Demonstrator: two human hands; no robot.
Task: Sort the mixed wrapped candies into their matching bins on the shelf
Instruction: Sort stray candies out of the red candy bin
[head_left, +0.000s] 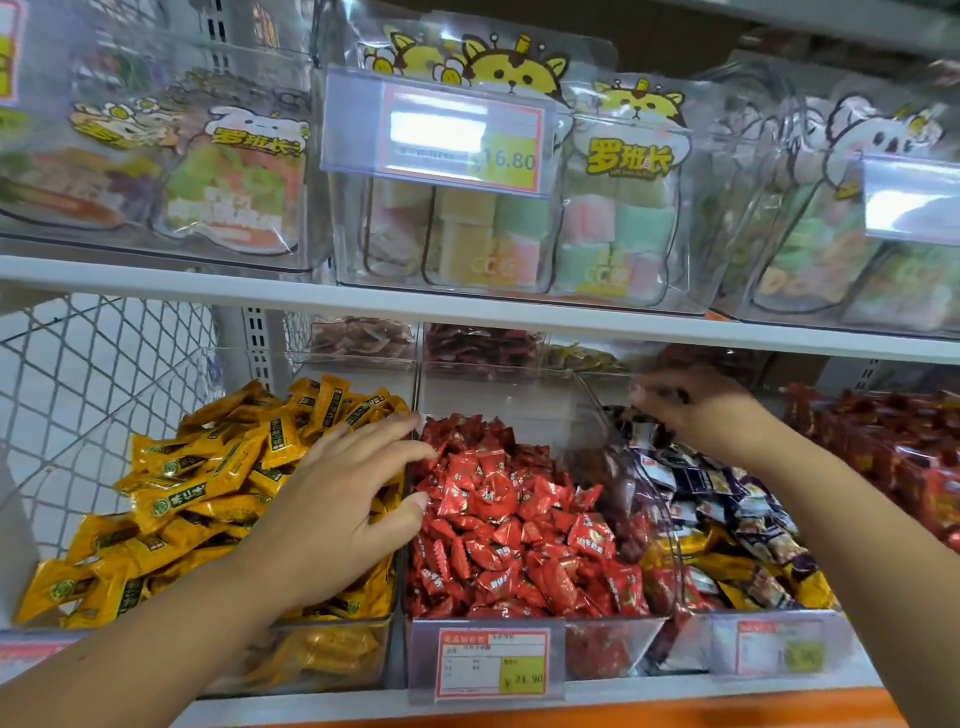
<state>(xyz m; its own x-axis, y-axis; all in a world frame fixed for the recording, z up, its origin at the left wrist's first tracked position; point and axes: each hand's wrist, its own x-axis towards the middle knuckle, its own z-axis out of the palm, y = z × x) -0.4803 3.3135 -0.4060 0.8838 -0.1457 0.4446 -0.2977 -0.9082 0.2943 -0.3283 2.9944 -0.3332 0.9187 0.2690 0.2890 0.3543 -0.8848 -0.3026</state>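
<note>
- Head view, hands: my left hand (337, 514) lies flat with fingers spread on the yellow candies (208, 483), its fingertips reaching the wall shared with the red candies (519, 525). It grips nothing.
- My right hand (698, 410) is at the back of the mixed bin (769, 644), fingers curled down among the dark and white wrappers (727, 499). It is blurred, so I cannot tell whether it has a candy pinched.
- Step: I judge this as the picking stage, hunting for a stray in the mixed pile. Yellow strays (722, 566) and a few red ones lie near that bin's front.
- Next move: it calls for a firm pinch on one wrapper, a lift over the clear divider (613, 436), then a drop into the bin of matching colour.
- Edges: the upper shelf board (467, 306) hangs low above the bin backs, so headroom there looks tight, and the tilted divider stands just beside my right wrist.
- Room: the bin fronts are open, so carrying low and forward seems the safer path. The heaped yellow pile could spill if my left hand pushes.
</note>
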